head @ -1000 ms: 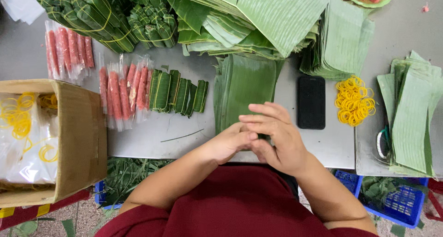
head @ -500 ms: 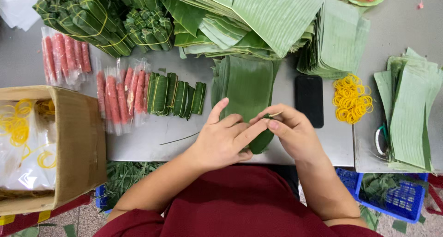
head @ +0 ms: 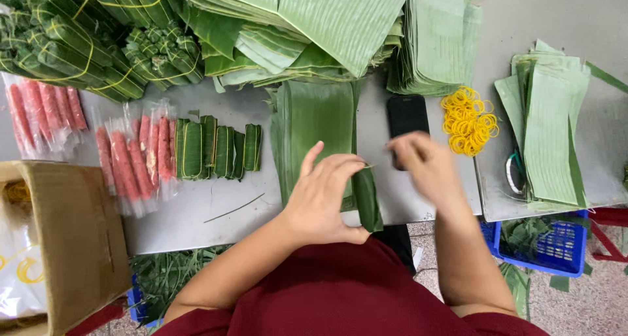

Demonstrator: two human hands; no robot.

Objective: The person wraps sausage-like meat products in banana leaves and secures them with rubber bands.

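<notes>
Green leaf-wrapped roll (head: pixel 367 199) sits clamped between left hand (head: pixel 324 202) fingers (head: pixel 340 167); right hand (head: pixel 428 169) blurred, fingers' state unclear.

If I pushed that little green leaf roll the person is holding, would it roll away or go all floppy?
The leaf-wrapped roll looks like a short cylinder, so on the table it would probably roll sideways. It likely stays fairly stiff: it keeps its shape pinched only by the left hand. It seems light, since fingertips alone hold it. The wrap might loosen, as no band shows around it.
</notes>
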